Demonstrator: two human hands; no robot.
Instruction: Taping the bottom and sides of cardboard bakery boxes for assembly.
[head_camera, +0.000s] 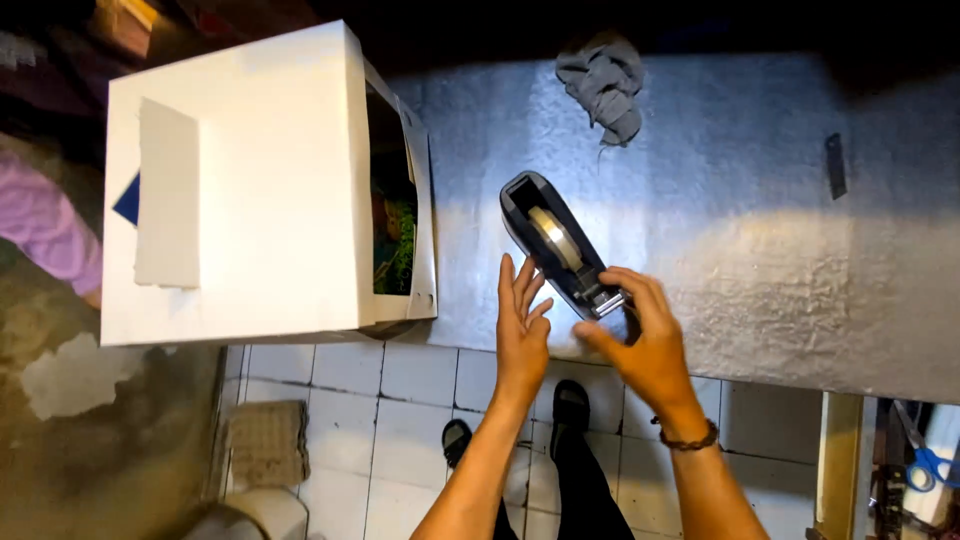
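- tape dispenser (560, 247): a dark grey desktop unit with a pale roll of tape in its middle, lying diagonally on the silvery textured table (760, 230), its cutter end pointing toward the near table edge and the person.
- placement: the dispenser sits close to the near edge, so both hands reach the cutter end without stretching; the white box (250, 190) stands just to its left, apart from it, with its open side facing the dispenser.
- right hand (640, 335): curled over the cutter end, thumb and fingers narrowed as if pinching there; whether a strip of tape lies between the fingertips cannot be told. the wrist, wearing a beaded bracelet (688, 438), is bent inward, forearm rising from the lower right.
- left hand (522, 325): flat and open, fingers straight and close together, pointing away from the body; it holds nothing and lies just beside the dispenser's left flank, apparently steadying it.
- surroundings: a crumpled grey cloth (603, 85) lies at the far side of the table, well apart; tiled floor shows below the edge.
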